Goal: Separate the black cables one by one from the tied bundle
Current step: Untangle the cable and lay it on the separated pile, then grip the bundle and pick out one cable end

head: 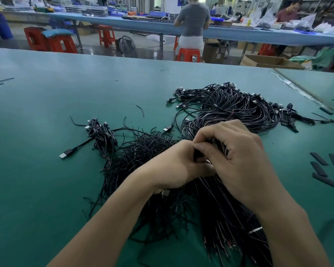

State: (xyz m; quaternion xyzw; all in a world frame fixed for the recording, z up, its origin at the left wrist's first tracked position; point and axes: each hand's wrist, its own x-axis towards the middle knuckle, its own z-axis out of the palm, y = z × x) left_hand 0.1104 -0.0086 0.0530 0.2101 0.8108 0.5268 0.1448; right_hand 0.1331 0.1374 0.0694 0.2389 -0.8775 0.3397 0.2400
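The fingers (pixel 206 149) of the right hand (pixel 241 157) are curled tight and pinch a black part at the far end of the tied bundle (pixel 226 218); whether it is a single cable or the tie cannot be told. The left hand (pixel 174 166) meets it thumb to fingertip, its fingers curled under and gripping the same bundle from the left. The bundle runs from both hands toward the near edge, lying on the green tabletop (pixel 46 122). Left of the hands spreads a loose pile of black cables (pixel 143 151), and beyond that lies a small coil (pixel 101 135) with a USB plug (pixel 66 153) stretched out to the left. Far right of the hands sits a large looped heap of cables (pixel 229 106). Flat black strips (pixel 319 166) lie well apart at the right.
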